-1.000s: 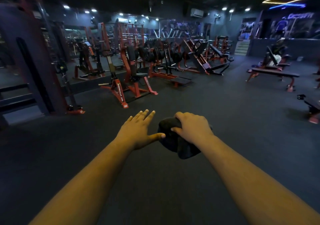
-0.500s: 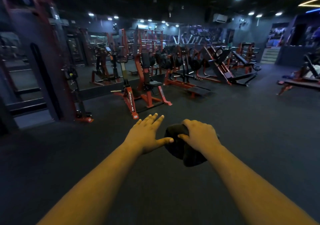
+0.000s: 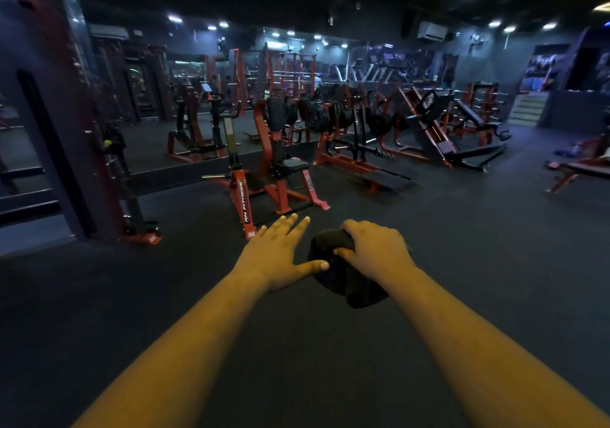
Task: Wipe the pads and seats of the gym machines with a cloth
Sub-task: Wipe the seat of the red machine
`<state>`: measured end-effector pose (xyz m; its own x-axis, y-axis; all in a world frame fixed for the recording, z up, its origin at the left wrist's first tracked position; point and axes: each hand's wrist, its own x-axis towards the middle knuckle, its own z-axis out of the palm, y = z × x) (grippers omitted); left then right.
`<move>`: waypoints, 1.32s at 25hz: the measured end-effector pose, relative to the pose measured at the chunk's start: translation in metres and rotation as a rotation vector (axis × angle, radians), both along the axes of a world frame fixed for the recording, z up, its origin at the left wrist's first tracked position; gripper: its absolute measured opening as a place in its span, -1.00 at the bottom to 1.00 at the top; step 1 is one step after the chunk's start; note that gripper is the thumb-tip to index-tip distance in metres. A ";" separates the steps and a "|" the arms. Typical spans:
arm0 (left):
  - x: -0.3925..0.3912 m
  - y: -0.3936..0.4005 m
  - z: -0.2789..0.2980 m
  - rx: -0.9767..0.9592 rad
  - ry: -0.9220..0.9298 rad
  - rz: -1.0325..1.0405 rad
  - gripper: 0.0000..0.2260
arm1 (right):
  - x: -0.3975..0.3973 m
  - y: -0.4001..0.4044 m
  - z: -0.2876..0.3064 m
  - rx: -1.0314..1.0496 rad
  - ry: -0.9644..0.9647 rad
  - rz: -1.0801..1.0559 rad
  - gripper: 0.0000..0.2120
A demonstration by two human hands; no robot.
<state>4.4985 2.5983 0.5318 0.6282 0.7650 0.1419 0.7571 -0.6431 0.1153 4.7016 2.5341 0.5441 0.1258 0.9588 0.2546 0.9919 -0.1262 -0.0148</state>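
The fingers of the right hand curl over a dark cloth, bunched into a ball and held out over the floor, while the left hand lies flat and spread beside it, its thumb tip just touching the cloth's near-left edge and gripping nothing. Over the last second the grip has not altered; what has changed is the view, which has swung left and closed in, so the red machine with its dark seat and upright back pad now stands straight ahead, larger and nearer, and the bench has slid to the far right edge. This suggests an approach to that machine; no pad is touched yet, so wiping here is not yet begun.
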 end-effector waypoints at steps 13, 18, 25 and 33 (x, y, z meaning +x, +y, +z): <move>0.170 0.348 -0.001 -0.005 0.059 0.010 -0.07 | 0.182 0.343 -0.003 -0.011 0.046 -0.022 -0.64; 0.244 0.467 -0.006 -0.033 0.051 0.113 -0.06 | 0.264 0.481 -0.007 -0.033 0.037 0.059 -0.70; 0.316 0.635 0.003 -0.026 0.045 0.196 -0.07 | 0.337 0.666 0.002 -0.014 0.042 0.157 -0.68; 0.384 0.865 -0.013 -0.063 0.022 0.185 -0.08 | 0.399 0.903 -0.014 -0.014 0.051 0.159 -0.66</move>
